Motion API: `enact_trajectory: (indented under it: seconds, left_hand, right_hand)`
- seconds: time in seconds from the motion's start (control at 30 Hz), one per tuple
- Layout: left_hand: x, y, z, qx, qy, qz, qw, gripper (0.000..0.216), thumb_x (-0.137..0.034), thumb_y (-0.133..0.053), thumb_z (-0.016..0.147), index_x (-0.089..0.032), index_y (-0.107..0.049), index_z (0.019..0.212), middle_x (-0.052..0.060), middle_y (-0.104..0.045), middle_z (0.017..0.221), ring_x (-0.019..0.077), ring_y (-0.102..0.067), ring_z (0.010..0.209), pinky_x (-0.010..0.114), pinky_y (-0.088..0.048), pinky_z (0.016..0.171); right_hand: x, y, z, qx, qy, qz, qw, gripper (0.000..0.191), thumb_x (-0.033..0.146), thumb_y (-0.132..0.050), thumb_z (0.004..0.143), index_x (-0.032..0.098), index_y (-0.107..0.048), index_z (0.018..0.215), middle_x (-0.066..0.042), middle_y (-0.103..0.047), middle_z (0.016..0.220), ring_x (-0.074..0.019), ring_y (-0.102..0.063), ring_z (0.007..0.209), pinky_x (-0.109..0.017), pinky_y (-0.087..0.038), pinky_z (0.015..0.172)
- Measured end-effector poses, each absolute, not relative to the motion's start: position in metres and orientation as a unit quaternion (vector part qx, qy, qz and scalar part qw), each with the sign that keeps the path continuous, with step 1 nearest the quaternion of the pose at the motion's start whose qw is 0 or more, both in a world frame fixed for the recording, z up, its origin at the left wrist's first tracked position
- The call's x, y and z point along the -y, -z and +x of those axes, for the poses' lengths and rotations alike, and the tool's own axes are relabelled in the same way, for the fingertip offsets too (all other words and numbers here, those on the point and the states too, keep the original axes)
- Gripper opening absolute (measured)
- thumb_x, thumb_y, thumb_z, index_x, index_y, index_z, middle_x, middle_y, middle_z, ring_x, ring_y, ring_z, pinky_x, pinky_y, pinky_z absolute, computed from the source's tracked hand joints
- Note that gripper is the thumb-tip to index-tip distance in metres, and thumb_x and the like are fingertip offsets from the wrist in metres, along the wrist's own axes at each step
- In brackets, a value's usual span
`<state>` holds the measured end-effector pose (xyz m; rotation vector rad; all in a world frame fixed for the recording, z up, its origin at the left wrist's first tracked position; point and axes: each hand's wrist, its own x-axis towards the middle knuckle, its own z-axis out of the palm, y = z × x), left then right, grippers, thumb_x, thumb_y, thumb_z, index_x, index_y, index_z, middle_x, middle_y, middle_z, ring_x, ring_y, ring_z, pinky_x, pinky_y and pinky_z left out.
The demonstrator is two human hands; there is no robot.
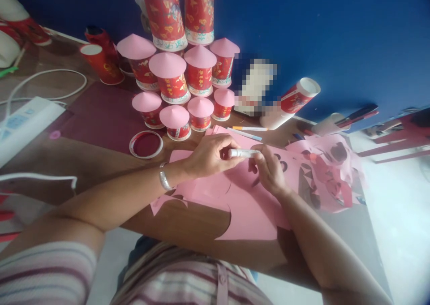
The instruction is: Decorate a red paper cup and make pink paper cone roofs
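Both my hands hold one white marker-like stick (242, 153) above pink paper (248, 206) on the brown table. My left hand (210, 155) grips the stick's left end with curled fingers; a silver bracelet sits on that wrist. My right hand (270, 168) pinches the stick's right end. The pink sheet has curved cut-outs along its edges.
Several red paper cups with pink cone lids (174, 79) are stacked behind the hands. A red-filled lid (146, 144) lies to the left, a white power strip (23, 123) further left. Pink scraps (327, 170) pile up at right. Pens (250, 129) and a lying cup stack (290, 103) sit near the blue wall.
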<state>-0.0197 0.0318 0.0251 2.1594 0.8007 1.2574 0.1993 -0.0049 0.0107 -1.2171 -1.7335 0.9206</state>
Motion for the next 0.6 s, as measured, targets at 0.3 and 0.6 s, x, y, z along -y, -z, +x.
enact_trajectory:
  seconds: [0.3,0.6]
  left_hand:
    - [-0.032,-0.022,-0.020,-0.285,-0.453,0.809,0.245,0.017,-0.019,-0.076,0.085,-0.019,-0.060,0.079,-0.002,-0.067,0.071,0.0085,-0.055,0.059,0.023,-0.047,0.059]
    - [-0.036,-0.023,-0.020,-0.315,-0.460,0.775,0.298,0.013,-0.023,-0.077,0.084,-0.017,-0.066,0.082,-0.002,-0.067,0.069,0.0078,-0.054,0.059,0.021,-0.045,0.056]
  right_hand:
    - [0.005,-0.019,0.193,0.589,-0.514,-0.506,0.363,0.059,0.073,-0.047,0.098,0.022,-0.050,0.068,0.005,-0.046,0.054,-0.0096,-0.047,0.043,-0.023,-0.034,0.039]
    - [0.000,-0.014,0.192,0.520,-0.569,-0.422,0.477,0.044,0.055,-0.075,0.089,0.023,-0.067,0.117,0.006,-0.058,0.067,-0.0126,-0.059,0.055,-0.029,-0.054,0.056]
